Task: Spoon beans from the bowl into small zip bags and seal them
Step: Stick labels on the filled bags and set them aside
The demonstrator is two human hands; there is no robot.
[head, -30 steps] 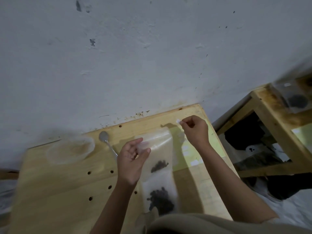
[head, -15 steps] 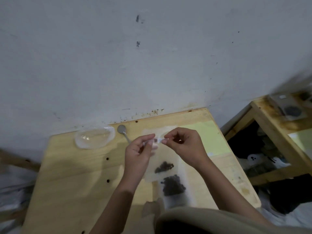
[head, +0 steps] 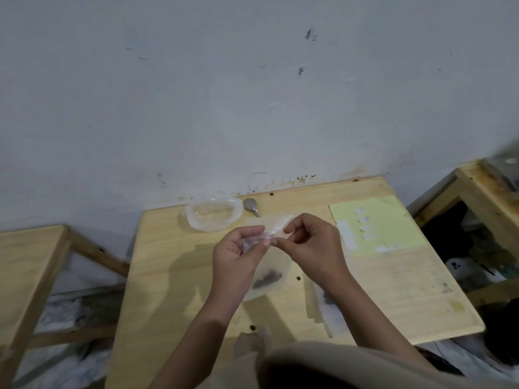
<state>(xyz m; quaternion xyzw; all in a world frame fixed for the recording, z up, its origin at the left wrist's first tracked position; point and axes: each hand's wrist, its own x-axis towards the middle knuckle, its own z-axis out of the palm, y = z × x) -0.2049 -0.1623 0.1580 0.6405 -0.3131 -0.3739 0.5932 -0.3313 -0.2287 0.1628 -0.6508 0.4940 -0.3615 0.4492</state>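
Looking from left to right across the wooden table [head: 168, 276], we are using the zip bag [head: 266, 273] at its middle as our landmark. Left of the bag and toward the wall, the clear bowl [head: 213, 216] is sitting on the tabletop, and we are seeing no beans in it, though the blur makes this uncertain. Just right of the bowl, the spoon [head: 250, 206] is lying idle, its handle partly hidden behind the bag.

Our left hand [head: 236, 256] is pinching the bag's top edge between thumb and fingers. The bag is hanging down from that edge with a small dark clump of beans [head: 268, 278] low inside it. Our right hand [head: 314, 248] is pinching the same top strip from the other side, the two sets of fingertips nearly touching.

Right of the bag, another bag with beans [head: 327, 300] is lying flat, partly under our right forearm, and farther right a yellow sheet [head: 393, 220] is resting on the table.

We are judging the seal as the step in hand. The risk is the strip closing only partway if the pinching fingers skip a stretch, so beans might be spilling out when the bag is tipped.
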